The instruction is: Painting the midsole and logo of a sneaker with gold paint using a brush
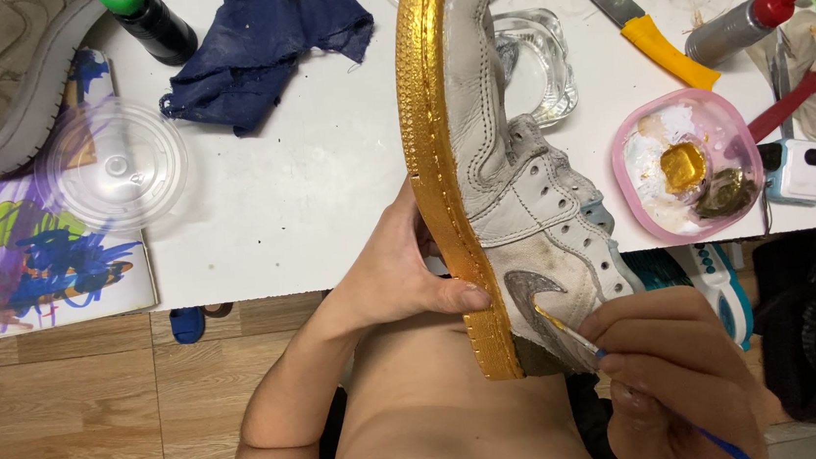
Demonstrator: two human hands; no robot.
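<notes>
My left hand (402,274) grips a white leather sneaker (512,186) by its gold-painted sole (429,149), holding it on its side above the table edge. My right hand (672,374) holds a thin paintbrush (575,336) with a blue handle. The brush tip touches the shoe's side near the heel, beside a grey curved emblem (528,288). A pink dish (683,168) with gold and white paint sits on the table to the right of the shoe.
On the white table (297,200) lie a dark blue cloth (259,41), a clear plastic lid (112,167), a glass dish (536,66), a yellow-handled knife (641,27), a tube with red nozzle (754,17), another shoe (0,68) and a colourful drawing (26,253). Wooden floor below.
</notes>
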